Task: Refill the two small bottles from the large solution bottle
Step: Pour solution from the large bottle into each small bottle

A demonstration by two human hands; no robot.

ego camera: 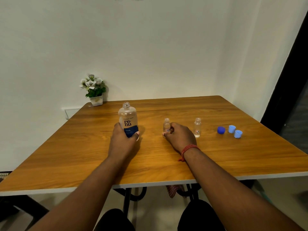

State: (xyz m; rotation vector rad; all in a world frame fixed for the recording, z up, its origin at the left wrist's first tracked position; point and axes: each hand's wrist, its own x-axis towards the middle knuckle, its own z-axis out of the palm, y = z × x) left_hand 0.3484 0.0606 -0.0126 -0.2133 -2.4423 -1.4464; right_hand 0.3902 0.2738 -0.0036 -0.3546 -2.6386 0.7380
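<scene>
The large clear solution bottle (128, 120), blue-labelled and uncapped, stands upright on the wooden table (166, 164) left of centre. My left hand (122, 140) grips its lower half. One small clear bottle (166, 125), uncapped, stands near the middle, and my right hand (179, 136) holds its lower part with curled fingers. The second small bottle (197, 127) stands upright and uncapped just right of that hand, with a little liquid at its bottom.
A dark blue cap (221, 130) and two light blue caps (232, 129) (238, 134) lie on the table to the right. A small potted plant (94, 90) stands at the back left corner against the white wall.
</scene>
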